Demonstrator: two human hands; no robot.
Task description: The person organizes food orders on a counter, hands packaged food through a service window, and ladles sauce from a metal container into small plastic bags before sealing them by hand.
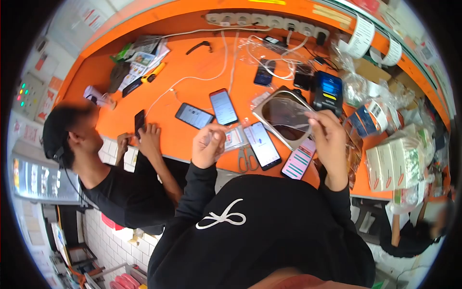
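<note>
My right hand [332, 139] pinches the edge of a thin clear phone-sized sheet [288, 111] between thumb and fingers. The sheet is above a shallow tray with a pale rim [262, 115] and dark inside. My left hand [208, 147] is closed with curled fingers; what it holds, if anything, cannot be made out. Between my hands lie a white-screened phone [262, 145] and a phone showing pink and green [299, 160]. By my left hand are a small plastic packet [234, 138] and scissors [246, 159]. Farther up lie a lit phone [224, 107] and another phone [194, 115].
To my left, a person in a black cap [72, 125] holds a phone [139, 121]. A blue-screened card terminal [328, 91], white boxes [392, 166] and plastic wrapping [356, 91] crowd the right side. White cables [216, 74] cross the orange table [183, 53] from a socket strip [260, 20].
</note>
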